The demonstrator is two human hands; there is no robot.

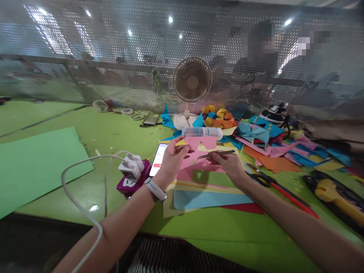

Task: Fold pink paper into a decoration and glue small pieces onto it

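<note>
My left hand [175, 155], a white watch on its wrist, pinches the left end of a cut piece of pink paper [201, 142] and holds it raised above the table. In my right hand [227, 163] is a pair of dark tweezers [217, 153], their tips pointing left, just below the pink piece and apart from it. Under both hands lies a larger pink sheet [187, 172] with small green scraps on it. Beneath that are sheets of yellow and a light blue paper [210, 199].
A phone [158, 161] and a purple power strip [133, 185] with white chargers stand left. Behind are a glue bottle [202, 132] and a fan [192, 80]. Scissors [284, 189], a yellow-handled cutter [335, 195] and folded paper scraps [256, 132] lie right. A cable crosses my left forearm.
</note>
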